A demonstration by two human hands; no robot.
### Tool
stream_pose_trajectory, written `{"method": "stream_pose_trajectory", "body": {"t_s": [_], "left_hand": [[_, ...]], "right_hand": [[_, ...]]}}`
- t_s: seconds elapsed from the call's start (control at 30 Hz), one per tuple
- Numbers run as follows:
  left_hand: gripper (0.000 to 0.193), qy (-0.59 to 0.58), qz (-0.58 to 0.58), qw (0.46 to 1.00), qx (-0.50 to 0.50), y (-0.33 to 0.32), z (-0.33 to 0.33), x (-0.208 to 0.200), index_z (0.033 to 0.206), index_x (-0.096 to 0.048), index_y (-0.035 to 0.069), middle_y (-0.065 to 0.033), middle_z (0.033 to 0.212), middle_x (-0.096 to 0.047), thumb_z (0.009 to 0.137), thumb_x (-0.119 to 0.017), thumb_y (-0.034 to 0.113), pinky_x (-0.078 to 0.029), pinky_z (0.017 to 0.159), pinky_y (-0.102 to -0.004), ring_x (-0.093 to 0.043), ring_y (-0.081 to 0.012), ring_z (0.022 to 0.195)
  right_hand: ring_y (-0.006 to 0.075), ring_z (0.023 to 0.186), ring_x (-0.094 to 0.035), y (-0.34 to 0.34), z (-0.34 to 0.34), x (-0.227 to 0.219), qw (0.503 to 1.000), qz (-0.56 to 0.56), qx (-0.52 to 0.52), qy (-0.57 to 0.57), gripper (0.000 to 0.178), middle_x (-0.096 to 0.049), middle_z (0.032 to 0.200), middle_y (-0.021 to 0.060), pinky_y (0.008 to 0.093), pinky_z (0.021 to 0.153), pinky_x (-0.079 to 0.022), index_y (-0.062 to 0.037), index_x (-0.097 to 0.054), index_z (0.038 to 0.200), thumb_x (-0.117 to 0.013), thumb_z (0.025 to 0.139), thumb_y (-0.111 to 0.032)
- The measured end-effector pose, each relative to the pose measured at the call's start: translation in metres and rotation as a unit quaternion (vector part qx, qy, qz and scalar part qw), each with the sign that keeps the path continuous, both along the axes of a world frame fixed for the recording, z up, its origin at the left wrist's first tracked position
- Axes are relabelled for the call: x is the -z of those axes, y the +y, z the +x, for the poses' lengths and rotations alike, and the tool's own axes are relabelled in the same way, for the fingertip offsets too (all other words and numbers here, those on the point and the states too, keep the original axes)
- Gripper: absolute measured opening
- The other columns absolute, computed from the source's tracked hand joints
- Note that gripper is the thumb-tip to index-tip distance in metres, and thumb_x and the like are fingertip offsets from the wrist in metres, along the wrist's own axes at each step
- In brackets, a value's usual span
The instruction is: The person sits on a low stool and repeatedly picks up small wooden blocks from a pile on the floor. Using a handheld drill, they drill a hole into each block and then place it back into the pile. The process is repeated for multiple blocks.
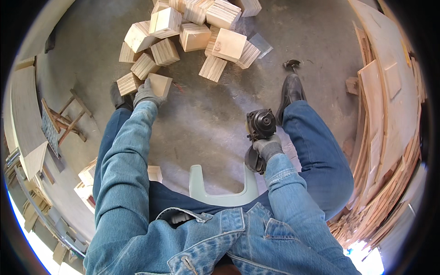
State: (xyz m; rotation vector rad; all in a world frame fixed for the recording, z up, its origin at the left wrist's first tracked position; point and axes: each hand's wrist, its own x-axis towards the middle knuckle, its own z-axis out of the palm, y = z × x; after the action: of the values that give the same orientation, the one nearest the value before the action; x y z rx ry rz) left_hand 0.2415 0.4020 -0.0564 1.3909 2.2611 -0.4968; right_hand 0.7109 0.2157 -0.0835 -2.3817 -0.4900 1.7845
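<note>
My left hand (148,94), in a grey glove, is closed on a pale plywood block (160,85) at the near edge of a heap. Another block (129,83) with a layered edge lies just left of it. The fingers' undersides are hidden. My right hand (269,145), also gloved, grips a black handheld power tool (262,124) by its handle. Its round-ended head points away from me, and a thick black base (255,160) shows below the hand. What kind of power tool it is, I cannot tell.
Stacked plywood blocks (195,36) are heaped ahead on the concrete floor (206,114). A hammer (291,63) lies beyond my right shoe. Plywood sheets (376,105) line the right side. A pale plastic stool (224,199) is beneath me, and a wooden frame (68,117) stands left.
</note>
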Motion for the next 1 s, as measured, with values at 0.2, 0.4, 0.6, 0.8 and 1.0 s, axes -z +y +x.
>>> {"method": "stream_pose_trajectory", "body": {"t_s": [0.2,0.4,0.6,0.8,1.0], "left_hand": [[0.113,0.019,0.014,0.999,-0.038,-0.006,-0.009,0.009,0.162,-0.025,0.017,-0.0183,0.148,-0.048,0.071,-0.081,0.053,-0.046,0.112,-0.0451,-0.053,-0.0353,0.135],[0.117,-0.005,0.042,0.996,-0.075,-0.006,0.001,0.0,0.162,-0.023,0.017,-0.022,0.147,-0.049,0.069,-0.082,0.054,-0.047,0.111,-0.0456,-0.055,-0.0382,0.133],[0.118,-0.016,0.082,0.992,-0.092,-0.038,0.017,-0.018,0.159,-0.029,0.016,-0.0231,0.141,-0.052,0.064,-0.084,0.058,-0.048,0.11,-0.0454,-0.056,-0.0388,0.13],[0.122,-0.102,0.116,0.982,-0.112,-0.074,0.096,-0.023,0.156,-0.035,0.012,-0.0227,0.14,-0.052,0.058,-0.087,0.063,-0.047,0.111,-0.0441,-0.054,-0.0388,0.13],[0.111,-0.194,0.117,0.968,-0.111,-0.079,0.174,-0.011,0.152,-0.04,0.008,-0.0228,0.139,-0.052,0.061,-0.09,0.046,-0.047,0.111,-0.0447,-0.053,-0.0379,0.129]], "right_hand": [[0.0205,0.113,-0.07,0.052,-0.038,-0.078,0.965,-0.126,-0.22,-0.066,0.046,-0.075,0.119,0.0113,0.0325,0.098,-0.052,-0.0072,-0.068,0.126,-0.071,0.08,-0.009],[0.0217,0.065,-0.07,0.054,-0.045,-0.087,0.996,-0.055,-0.054,-0.045,0.031,-0.073,0.077,0.0099,0.0368,0.06,-0.056,-0.0002,-0.073,0.101,-0.075,0.07,-0.003],[0.024,0.065,-0.071,0.039,-0.033,-0.067,0.972,-0.034,-0.209,-0.102,0.024,-0.072,0.072,0.012,0.0377,0.059,-0.055,0.0002,-0.074,0.093,-0.073,0.07,-0.004],[0.024,0.066,-0.072,0.06,-0.046,-0.094,0.988,-0.039,-0.138,-0.058,0.023,-0.072,0.073,0.0122,0.0369,0.062,-0.056,-0.0009,-0.074,0.092,-0.073,0.07,-0.005],[0.023,0.082,-0.074,0.034,-0.03,-0.053,0.971,-0.01,-0.222,-0.088,0.036,-0.076,0.09,0.0121,0.0368,0.074,-0.058,-0.0033,-0.073,0.109,-0.073,0.073,-0.004]]}}
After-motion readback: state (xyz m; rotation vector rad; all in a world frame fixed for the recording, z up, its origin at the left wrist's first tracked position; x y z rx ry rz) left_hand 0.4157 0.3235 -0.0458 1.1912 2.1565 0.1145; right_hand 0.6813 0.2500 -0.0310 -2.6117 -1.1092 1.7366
